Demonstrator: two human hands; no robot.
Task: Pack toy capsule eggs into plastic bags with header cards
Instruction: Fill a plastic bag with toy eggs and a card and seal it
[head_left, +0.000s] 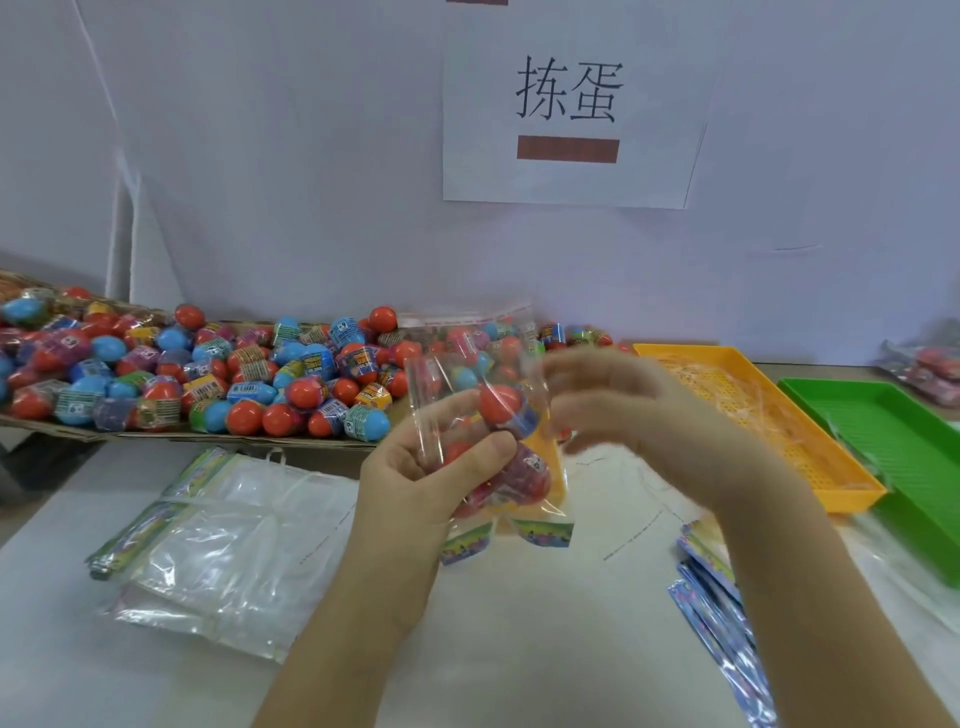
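Clear bag (480, 358) ×1 — eggs (498, 402) ×3 seen inside | left hand (410, 493) fingers hold it | right hand (639, 415) fingers blurred — cannot tell

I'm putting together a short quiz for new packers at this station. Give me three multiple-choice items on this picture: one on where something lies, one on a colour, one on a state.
1. Where does the stack of empty bags lie?
A. on the table, left of the held bag
B. taped to the wall
C. on the floor

2. What colour is the tray right beside the green tray, nearer the hands?
A. blue
B. orange
C. white

3. The bag in the left hand is:
A. empty
B. holding eggs
C. lying flat on the table

Answers: 1 A, the stack rests on the white tabletop at lower left. 2 B, the orange tray sits next to the green one. 3 B, red eggs show through the clear plastic.
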